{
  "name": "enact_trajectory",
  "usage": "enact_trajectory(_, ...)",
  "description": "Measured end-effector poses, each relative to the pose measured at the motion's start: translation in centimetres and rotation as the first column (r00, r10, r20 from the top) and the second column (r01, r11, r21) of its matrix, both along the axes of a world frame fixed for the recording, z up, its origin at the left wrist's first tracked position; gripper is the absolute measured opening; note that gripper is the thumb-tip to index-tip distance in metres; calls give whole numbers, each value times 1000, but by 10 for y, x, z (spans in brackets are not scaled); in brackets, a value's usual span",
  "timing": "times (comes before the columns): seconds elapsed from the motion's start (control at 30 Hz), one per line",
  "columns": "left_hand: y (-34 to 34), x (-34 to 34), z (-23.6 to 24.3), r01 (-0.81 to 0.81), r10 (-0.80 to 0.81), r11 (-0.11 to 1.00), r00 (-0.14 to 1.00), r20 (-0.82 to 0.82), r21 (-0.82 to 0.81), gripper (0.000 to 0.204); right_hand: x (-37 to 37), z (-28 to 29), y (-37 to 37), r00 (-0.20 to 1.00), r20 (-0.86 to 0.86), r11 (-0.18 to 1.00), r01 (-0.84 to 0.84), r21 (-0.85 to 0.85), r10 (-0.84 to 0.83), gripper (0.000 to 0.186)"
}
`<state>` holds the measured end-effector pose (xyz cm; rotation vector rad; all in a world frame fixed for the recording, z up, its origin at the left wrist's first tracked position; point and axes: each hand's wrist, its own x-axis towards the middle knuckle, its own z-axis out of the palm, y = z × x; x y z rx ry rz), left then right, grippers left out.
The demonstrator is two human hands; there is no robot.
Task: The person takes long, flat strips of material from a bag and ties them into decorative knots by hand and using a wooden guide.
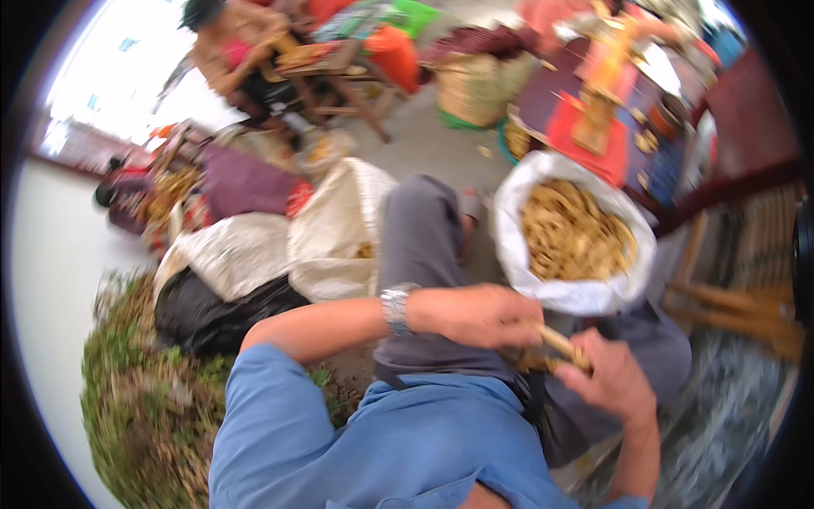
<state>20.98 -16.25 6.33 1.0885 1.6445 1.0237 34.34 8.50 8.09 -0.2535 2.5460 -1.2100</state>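
Low in the head view, my left hand [487,316], a metal watch on its wrist, is closed on one end of a tan, curved strip-like piece [555,339]. My right hand [606,373], to its right, grips the other end. The piece is blurred, and its exact shape is partly hidden by my fingers. Just beyond my hands an open white sack [515,222] holds many tan curled pieces [570,227] that look similar. My hands are above my lap, between my grey-trousered knees.
Cream sacks [326,254] and a black bag [212,310] lie left, beside plants [127,407]. At upper left a person [237,59] sits by a wooden stool [348,93]. At upper right are a cluttered dark table [543,81], a red chair [746,127] and a woven sack [475,89].
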Motion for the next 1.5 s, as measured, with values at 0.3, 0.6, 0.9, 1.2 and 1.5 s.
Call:
enact_trajectory(0.3, 100, -103, 19, -380, 406, 904, 907, -115, 195, 24, -96, 15, 84, 891, -293, 935, 355, -26, -346, 28)
enact_trajectory(0.6, 157, -208, -27, -651, 686, 689, 728, 5, 318, 25, -226, -63, 113, 686, -544, 859, 493, -139, -482, 29)
enact_trajectory(0.9, 175, -239, -54, -730, 766, 599, 642, 28, 330, 26, -275, -82, 119, 699, -487, 825, 558, -87, -524, 30)
enact_trajectory(1.2, 183, -259, -75, -744, 775, 631, 618, -132, 221, 29, -288, -94, 112, 770, -353, 752, 621, 221, -532, 51)
enact_trajectory(1.5, 168, -241, -72, -799, 800, 598, 591, -103, 66, 31, -265, -83, 101, 828, -177, 766, 560, 314, -533, 50)
